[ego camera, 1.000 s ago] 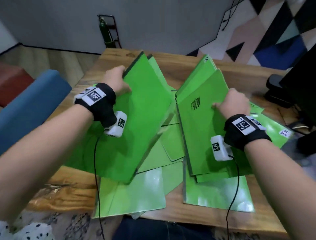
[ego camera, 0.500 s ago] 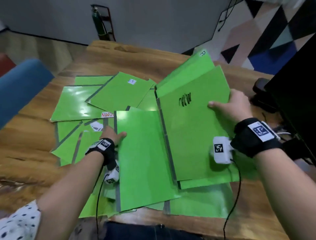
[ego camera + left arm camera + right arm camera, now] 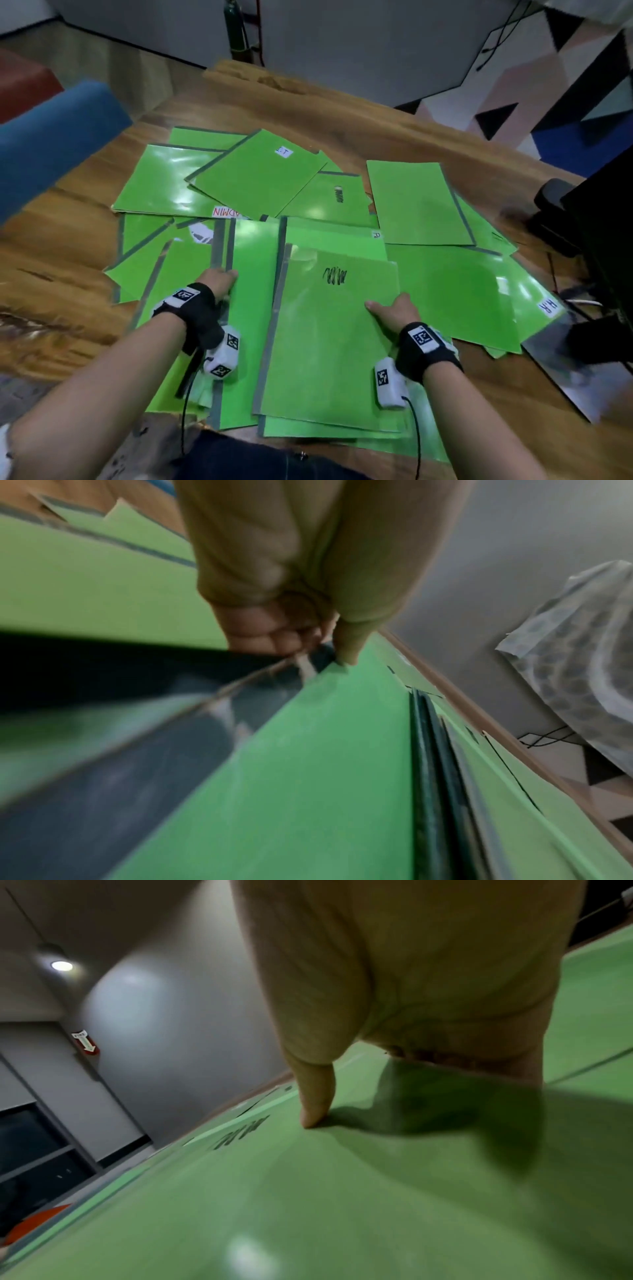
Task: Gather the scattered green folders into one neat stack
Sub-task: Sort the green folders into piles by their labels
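Right now the green folders [image 3: 260,171] lie all over the wooden tabletop [image 3: 68,240] — some near the far edge, some by the right edge, and a thick bunch at the near edge, close to the person. No neat stack is made yet, so this looks like the early part of the job: pulling folders together at the near edge. The right hand [image 3: 394,310] grips the right side of the scribbled folder [image 3: 329,342], the top one of a small pile there; in the right wrist view the thumb [image 3: 313,1096] presses down on its green face, and the other fingers seem tucked under the edge. The left hand [image 3: 219,281] pinches the grey spine of the plain folder [image 3: 250,308] just beside that pile; in the left wrist view its fingers [image 3: 274,634] curl round the edge. The two folders overlap a little but do not line up. Next, I think, the left folder has to slide over or under the right pile so the edges match — then the far ones, like the one with the red ADMIN label [image 3: 226,212], must be brought in. These folders look shiny and slippery, so a firm grip will help.
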`<action>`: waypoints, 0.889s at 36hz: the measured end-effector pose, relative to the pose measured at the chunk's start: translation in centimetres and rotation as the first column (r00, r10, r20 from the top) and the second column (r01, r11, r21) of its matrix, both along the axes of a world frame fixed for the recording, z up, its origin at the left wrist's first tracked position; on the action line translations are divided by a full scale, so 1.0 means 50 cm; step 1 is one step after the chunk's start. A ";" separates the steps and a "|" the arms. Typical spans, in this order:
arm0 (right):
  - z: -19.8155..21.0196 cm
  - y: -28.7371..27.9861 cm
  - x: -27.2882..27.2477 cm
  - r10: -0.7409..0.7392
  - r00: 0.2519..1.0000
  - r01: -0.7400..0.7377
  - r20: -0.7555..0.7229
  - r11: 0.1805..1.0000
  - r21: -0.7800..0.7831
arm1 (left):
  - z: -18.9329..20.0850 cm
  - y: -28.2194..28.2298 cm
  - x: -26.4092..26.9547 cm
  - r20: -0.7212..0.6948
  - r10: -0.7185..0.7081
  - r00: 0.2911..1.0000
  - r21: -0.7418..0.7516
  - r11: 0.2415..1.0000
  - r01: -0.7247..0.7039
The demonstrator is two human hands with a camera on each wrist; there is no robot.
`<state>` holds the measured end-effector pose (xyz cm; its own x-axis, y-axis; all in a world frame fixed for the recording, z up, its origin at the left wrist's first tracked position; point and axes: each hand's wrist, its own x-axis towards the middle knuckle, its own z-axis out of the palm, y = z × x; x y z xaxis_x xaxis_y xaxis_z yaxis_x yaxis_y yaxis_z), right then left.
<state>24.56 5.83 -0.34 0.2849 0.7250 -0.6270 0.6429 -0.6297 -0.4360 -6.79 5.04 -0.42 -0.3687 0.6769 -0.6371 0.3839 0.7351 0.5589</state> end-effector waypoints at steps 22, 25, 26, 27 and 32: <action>-0.027 -0.048 -0.062 -0.138 0.966 0.129 -0.220 0.990 -0.051 | 0.040 -0.032 0.086 -0.010 -0.097 0.995 -0.073 0.993 0.096; -0.017 -0.045 -0.070 -0.173 0.944 0.172 -0.283 0.985 -0.027 | 0.040 -0.042 0.085 0.031 -0.033 0.999 -0.040 0.999 0.034; -0.015 -0.042 -0.075 -0.175 0.941 0.182 -0.289 0.983 -0.002 | 0.039 -0.046 0.085 0.039 -0.027 0.999 -0.025 0.999 0.028; -0.012 -0.040 -0.080 -0.171 0.944 0.187 -0.282 0.982 0.032 | 0.035 -0.051 0.085 0.042 -0.025 0.999 -0.010 1.000 0.026; 0.011 -0.032 -0.089 -0.096 0.980 0.130 -0.176 0.972 0.197 | 0.027 -0.064 0.089 0.060 0.034 0.998 0.163 0.986 -0.044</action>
